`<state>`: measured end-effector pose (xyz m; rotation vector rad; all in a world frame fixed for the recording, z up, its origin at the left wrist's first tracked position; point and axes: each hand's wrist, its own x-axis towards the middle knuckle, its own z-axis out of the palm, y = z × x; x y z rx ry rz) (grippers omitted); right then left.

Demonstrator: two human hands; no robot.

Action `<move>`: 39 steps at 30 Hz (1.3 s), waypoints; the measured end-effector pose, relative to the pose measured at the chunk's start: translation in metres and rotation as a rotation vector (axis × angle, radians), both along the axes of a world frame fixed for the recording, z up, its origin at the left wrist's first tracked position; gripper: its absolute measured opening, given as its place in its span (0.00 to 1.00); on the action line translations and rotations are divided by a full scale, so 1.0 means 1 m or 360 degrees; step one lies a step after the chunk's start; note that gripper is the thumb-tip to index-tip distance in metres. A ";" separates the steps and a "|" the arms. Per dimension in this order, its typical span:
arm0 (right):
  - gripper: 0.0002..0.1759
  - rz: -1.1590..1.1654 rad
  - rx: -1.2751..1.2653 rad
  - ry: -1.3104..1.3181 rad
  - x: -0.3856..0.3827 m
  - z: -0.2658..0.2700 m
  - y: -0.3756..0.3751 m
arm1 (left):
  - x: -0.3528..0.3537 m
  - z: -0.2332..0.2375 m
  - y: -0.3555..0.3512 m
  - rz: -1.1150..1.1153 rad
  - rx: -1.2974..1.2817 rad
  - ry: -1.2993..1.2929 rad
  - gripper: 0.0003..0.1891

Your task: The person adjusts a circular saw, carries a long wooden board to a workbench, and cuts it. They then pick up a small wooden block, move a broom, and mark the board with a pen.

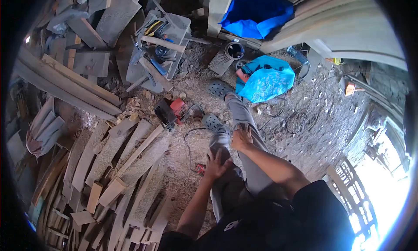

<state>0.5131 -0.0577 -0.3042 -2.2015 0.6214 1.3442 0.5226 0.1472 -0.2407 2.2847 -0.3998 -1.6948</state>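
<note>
My left hand (216, 164) lies on my left trouser leg (227, 181) near the knee, its fingers spread. My right hand (241, 138) rests on the other grey trouser leg (257, 166), fingers pointing toward the foot; they are partly in shadow. I see no tool in either hand. Beyond my hands are my grey clogs (213, 122) on the dusty ground. Left of the clogs sits a red and black power tool (171, 111) with a cord.
Curved wooden pieces (93, 157) are piled on the left. A low stand (178, 31) holds hand tools and wood strips. Near my feet lie a light-blue patterned bag (267, 81) and an open can (235, 50). A dark-blue bag (257, 11) is farther back. Cords cross the ground.
</note>
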 end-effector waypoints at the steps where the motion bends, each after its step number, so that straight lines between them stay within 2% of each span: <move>1: 0.24 -0.0047 -0.0092 -0.0083 -0.012 -0.005 0.010 | -0.010 0.002 -0.002 -0.0017 0.0004 -0.0015 0.54; 3: 0.26 -0.0119 -0.0046 -0.0096 -0.024 -0.007 0.020 | -0.002 0.017 -0.009 -0.0656 0.0385 -0.0030 0.51; 5: 0.28 -0.0197 -0.0025 -0.0114 -0.026 0.000 0.038 | -0.006 0.022 0.022 -0.0622 0.0369 -0.0115 0.50; 7: 0.27 -0.0206 -0.0028 -0.0188 -0.033 0.009 0.055 | -0.030 0.004 0.069 -0.0321 0.0082 -0.0159 0.49; 8: 0.25 -0.0399 -0.0042 -0.0332 -0.040 0.011 0.059 | -0.038 -0.002 0.092 -0.0150 -0.0104 -0.0200 0.49; 9: 0.23 -0.0596 -0.0067 -0.0471 -0.035 0.020 0.060 | -0.037 0.001 0.106 -0.0145 -0.0100 -0.0228 0.49; 10: 0.24 -0.0787 0.0015 -0.0406 -0.033 0.033 0.058 | -0.034 0.002 0.117 0.0078 -0.0246 -0.0051 0.48; 11: 0.24 -0.0788 0.0014 -0.0426 -0.037 0.032 0.058 | -0.034 0.002 0.124 0.0296 -0.0394 0.0134 0.47; 13: 0.25 -0.1316 0.0268 -0.0668 -0.052 0.023 0.055 | -0.043 0.005 0.128 0.0170 -0.0385 0.0182 0.48; 14: 0.29 -0.1298 0.0191 -0.0557 -0.044 0.042 0.047 | -0.046 0.005 0.125 0.0051 -0.0369 0.0248 0.49; 15: 0.29 -0.1300 0.0181 -0.0564 -0.040 0.036 0.043 | -0.047 0.002 0.118 0.0046 -0.0380 0.0247 0.49; 17: 0.32 -0.1318 0.0167 -0.0727 -0.022 0.017 0.027 | -0.051 -0.009 0.094 -0.0341 -0.0048 0.0458 0.50; 18: 0.35 -0.1096 0.0048 -0.0843 0.010 0.014 0.010 | -0.050 -0.010 0.078 -0.0342 0.0121 0.0511 0.48; 21: 0.30 -0.1025 0.0146 -0.1643 0.139 -0.025 -0.040 | -0.064 -0.028 0.061 -0.0297 0.0218 0.0354 0.45; 22: 0.26 -0.1091 0.0172 -0.1739 0.190 -0.018 -0.054 | -0.067 -0.025 0.047 -0.0256 0.0333 0.0179 0.41; 23: 0.22 -0.1120 0.0173 -0.1871 0.237 -0.027 -0.064 | -0.064 -0.024 0.039 -0.0238 0.0344 0.0180 0.41; 26: 0.15 -0.0869 0.0179 -0.1823 0.360 -0.078 -0.097 | -0.057 -0.029 0.030 -0.0202 0.0387 0.0088 0.37; 28: 0.12 -0.0713 0.0226 -0.1803 0.420 -0.123 -0.109 | -0.052 -0.037 0.032 0.0058 0.0344 -0.0071 0.32; 29: 0.11 -0.0617 0.0258 -0.1758 0.441 -0.146 -0.114 | -0.050 -0.042 0.032 0.0069 0.0368 -0.0065 0.32; 31: 0.10 -0.0172 0.0243 -0.1617 0.467 -0.175 -0.124 | -0.052 -0.044 0.037 0.0388 0.0320 0.0009 0.29; 32: 0.10 -0.0132 0.0281 -0.1542 0.471 -0.181 -0.123 | -0.054 -0.044 0.042 0.0405 0.0347 0.0025 0.29; 35: 0.09 -0.0058 0.0287 -0.1410 0.485 -0.177 -0.119 | -0.058 -0.047 0.041 0.0487 0.0042 -0.0326 0.24; 37: 0.09 -0.0080 0.0171 -0.1285 0.485 -0.177 -0.110 | -0.057 -0.045 0.037 0.0549 0.0031 -0.0318 0.22; 38: 0.09 0.0053 -0.0005 -0.1528 0.486 -0.182 -0.105 | -0.054 -0.040 0.032 0.0582 0.0121 -0.0246 0.22; 39: 0.09 0.0074 0.0004 -0.1525 0.487 -0.186 -0.103 | -0.051 -0.039 0.028 0.0611 0.0203 -0.0184 0.21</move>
